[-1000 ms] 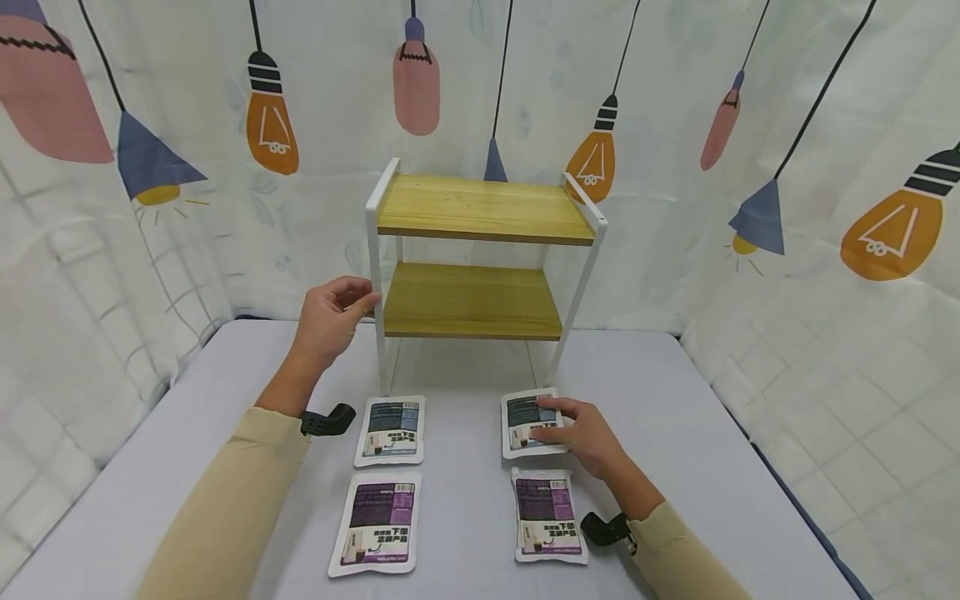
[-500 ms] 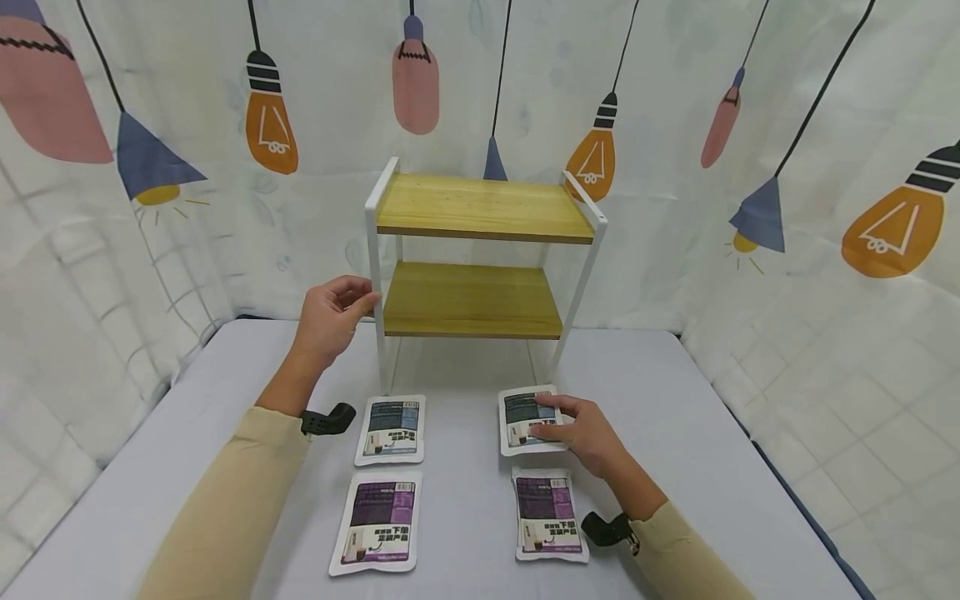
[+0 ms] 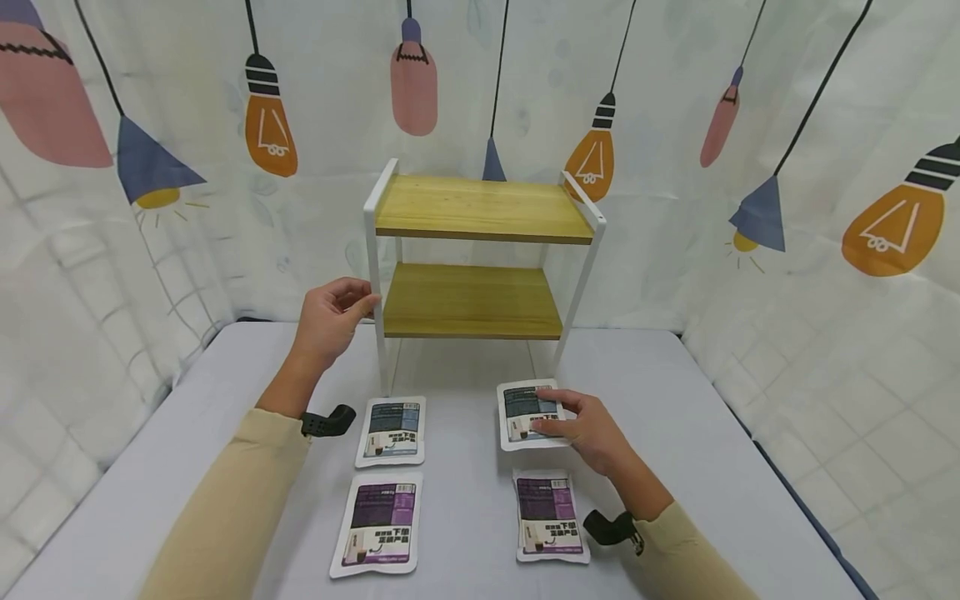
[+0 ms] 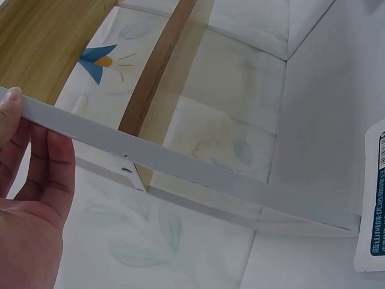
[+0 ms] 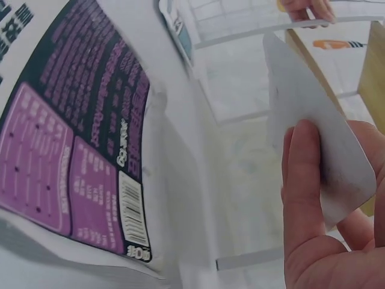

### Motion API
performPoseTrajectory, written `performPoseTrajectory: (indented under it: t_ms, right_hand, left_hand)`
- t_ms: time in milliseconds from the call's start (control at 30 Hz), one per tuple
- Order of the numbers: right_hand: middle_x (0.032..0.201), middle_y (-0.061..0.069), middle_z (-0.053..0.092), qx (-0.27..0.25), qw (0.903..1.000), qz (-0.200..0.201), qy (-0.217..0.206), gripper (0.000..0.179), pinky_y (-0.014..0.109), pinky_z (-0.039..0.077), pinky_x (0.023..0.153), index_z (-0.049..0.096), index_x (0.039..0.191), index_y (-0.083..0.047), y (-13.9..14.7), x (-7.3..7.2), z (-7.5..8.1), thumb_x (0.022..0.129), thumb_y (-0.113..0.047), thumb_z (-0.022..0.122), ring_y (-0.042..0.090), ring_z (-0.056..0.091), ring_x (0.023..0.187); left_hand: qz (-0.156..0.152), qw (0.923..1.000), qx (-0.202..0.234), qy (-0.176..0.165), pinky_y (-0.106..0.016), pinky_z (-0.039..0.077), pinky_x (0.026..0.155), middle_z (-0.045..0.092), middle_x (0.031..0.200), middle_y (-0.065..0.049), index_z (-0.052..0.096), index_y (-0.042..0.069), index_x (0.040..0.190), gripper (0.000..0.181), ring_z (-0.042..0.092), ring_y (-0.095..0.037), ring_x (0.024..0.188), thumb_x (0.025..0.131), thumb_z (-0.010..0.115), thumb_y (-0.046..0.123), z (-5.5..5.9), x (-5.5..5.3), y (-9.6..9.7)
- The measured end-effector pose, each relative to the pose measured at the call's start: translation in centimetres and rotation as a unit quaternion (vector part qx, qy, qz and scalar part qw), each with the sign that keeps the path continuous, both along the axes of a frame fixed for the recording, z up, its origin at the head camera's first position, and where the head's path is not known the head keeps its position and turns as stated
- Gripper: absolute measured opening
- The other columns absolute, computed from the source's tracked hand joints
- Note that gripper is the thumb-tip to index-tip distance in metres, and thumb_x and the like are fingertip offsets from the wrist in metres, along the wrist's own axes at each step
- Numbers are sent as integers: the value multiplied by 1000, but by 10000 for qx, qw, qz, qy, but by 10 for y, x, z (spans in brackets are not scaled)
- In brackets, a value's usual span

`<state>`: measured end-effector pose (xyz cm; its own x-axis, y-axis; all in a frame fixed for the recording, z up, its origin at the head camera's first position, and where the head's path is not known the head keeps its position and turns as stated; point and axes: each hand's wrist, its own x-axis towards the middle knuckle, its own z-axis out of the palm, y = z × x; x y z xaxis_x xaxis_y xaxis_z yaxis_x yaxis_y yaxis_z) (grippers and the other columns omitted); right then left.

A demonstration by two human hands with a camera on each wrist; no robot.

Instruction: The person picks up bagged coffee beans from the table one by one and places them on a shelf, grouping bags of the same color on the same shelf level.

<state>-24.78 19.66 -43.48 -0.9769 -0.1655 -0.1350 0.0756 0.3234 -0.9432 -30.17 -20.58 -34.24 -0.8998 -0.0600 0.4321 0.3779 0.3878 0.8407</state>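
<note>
My left hand [image 3: 330,321] pinches the white left front post of a small two-tier shelf [image 3: 480,302]; in the left wrist view the thumb [image 4: 8,111] lies on one side of the post and curled fingers on the other. My right hand [image 3: 592,432] grips a white pouch with a dark teal label [image 3: 528,414] by its right edge. The right wrist view shows that pouch [image 5: 319,129] tilted and off the table, thumb and fingers on its two faces. A matching teal-labelled pouch [image 3: 391,431] lies flat before the shelf's left post.
Two purple-labelled pouches lie nearer me, a left one [image 3: 377,523] and a right one [image 3: 551,515] below my right hand. A white cloth covers the table [image 3: 465,500]. A curtain printed with lamps [image 3: 330,208] stands behind the shelf and along both sides.
My right hand has raised the teal-labelled pouch slightly and moved it a little toward the shelf. My left hand keeps its hold on the post, and the other pouches lie where they were.
</note>
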Motion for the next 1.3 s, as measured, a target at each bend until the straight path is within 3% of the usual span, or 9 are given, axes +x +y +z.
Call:
performPoseTrajectory:
  t_ms: [567,933,1300]
  right_hand:
    - [149,13,51,-433,9990,48,-8,64,33,62,87,63,141,-20,-4,6,17,83,-21,88,26,66,107]
    - [151,15,50,-328,9993,120,135,64,29,61,86,61,143,-18,-4,7,30,84,-22,87,25,65,107]
    - [147,16,50,-670,9976,156,-11,65,28,62,85,61,143,-17,-5,9,38,83,-17,87,25,67,105]
  left_hand:
    - [36,10000,-36,-46,-16,56,91,69,112,-6,69,6,122,37,68,-13,100,99,67,35,0,0,1]
    - [57,9999,-81,-46,-17,56,91,69,112,-6,68,5,122,38,68,-12,101,100,67,35,-1,-1,1]
    - [24,9999,-119,-21,-16,56,91,68,112,-5,69,6,122,38,67,-10,102,100,66,36,-1,-1,0]
